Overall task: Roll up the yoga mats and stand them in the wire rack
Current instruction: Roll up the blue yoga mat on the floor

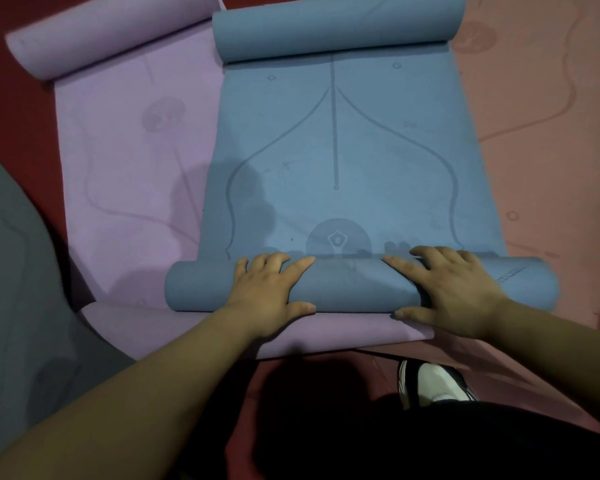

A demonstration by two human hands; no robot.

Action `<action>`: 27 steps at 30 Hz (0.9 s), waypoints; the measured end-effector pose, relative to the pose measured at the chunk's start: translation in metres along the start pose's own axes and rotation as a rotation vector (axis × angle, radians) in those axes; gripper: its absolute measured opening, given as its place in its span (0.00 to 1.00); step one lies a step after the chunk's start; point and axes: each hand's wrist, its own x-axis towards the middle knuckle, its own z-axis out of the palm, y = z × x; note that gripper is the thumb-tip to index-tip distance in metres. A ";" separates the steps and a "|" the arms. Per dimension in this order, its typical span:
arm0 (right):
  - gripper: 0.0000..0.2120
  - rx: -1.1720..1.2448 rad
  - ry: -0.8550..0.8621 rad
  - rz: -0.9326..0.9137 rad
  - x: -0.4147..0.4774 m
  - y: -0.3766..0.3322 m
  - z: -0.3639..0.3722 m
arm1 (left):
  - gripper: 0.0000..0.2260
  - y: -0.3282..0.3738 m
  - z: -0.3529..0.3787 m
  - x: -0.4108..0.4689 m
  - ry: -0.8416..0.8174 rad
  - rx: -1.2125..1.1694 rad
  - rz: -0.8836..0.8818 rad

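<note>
A blue yoga mat (340,150) lies in front of me, its near end rolled into a tube (352,285) and its far end curled up. My left hand (269,289) rests flat on the left part of the near roll, fingers spread over its top. My right hand (454,289) presses on the right part the same way. Under the blue mat lies a purple mat (132,161), angled left, with its far end curled. A pink mat (541,143) lies flat on the right. No wire rack is in view.
A grey mat (18,271) lies at the left edge on the red floor (18,109). My white and black shoe (433,382) stands close below the right hand. My dark clothing fills the bottom of the view.
</note>
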 end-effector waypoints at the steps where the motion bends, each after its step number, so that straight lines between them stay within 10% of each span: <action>1: 0.43 -0.008 0.004 0.002 0.000 0.000 0.001 | 0.40 -0.001 -0.002 0.003 -0.017 -0.005 0.002; 14: 0.45 0.093 -0.134 -0.043 0.016 0.011 -0.017 | 0.38 0.008 0.017 -0.010 0.193 0.079 -0.016; 27: 0.43 0.000 -0.025 -0.007 0.015 0.012 -0.009 | 0.40 -0.005 -0.009 0.016 -0.003 0.012 -0.016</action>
